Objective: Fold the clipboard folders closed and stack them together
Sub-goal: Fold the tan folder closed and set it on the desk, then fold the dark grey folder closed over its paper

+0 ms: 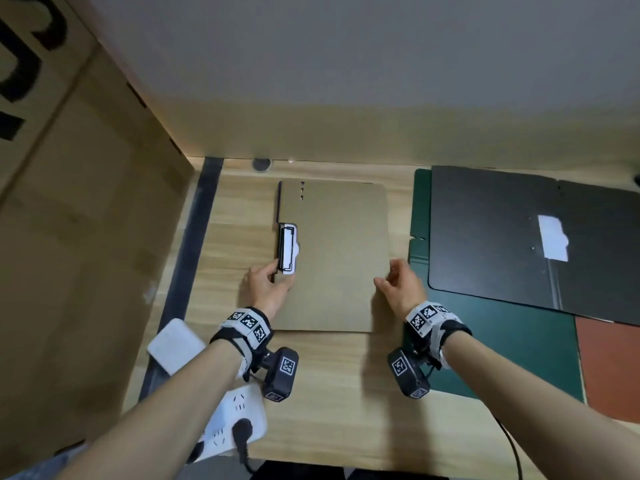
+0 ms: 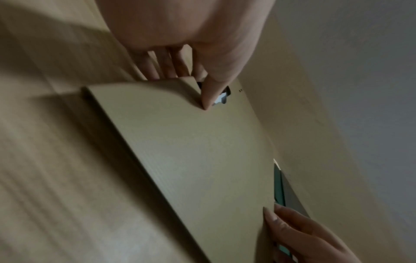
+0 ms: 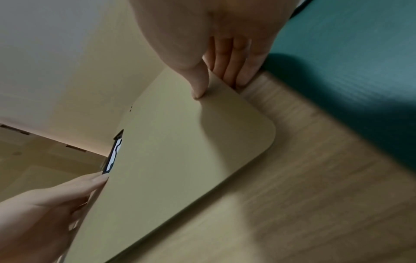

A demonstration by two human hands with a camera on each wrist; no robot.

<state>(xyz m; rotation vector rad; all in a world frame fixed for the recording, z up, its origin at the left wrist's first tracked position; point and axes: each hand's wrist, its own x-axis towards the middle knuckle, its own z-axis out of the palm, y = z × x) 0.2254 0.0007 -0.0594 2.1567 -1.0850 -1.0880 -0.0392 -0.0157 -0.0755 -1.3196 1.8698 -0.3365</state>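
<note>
Lying closed on the wooden worktop: tan rectangular clipboard folder | left edge pinched by left hand | right edge pinched by right hand | open black folder near, right.

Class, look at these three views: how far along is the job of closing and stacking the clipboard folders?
Done: the tan clipboard folder lies folded closed on the wooden desk.
In hand: the left hand pinches its clip-side edge and the right hand pinches its opposite edge.
Left: the black clipboard folder still lies open atop the dark green folder; a red-brown one shows beside them. Nothing is stacked closed.
</note>
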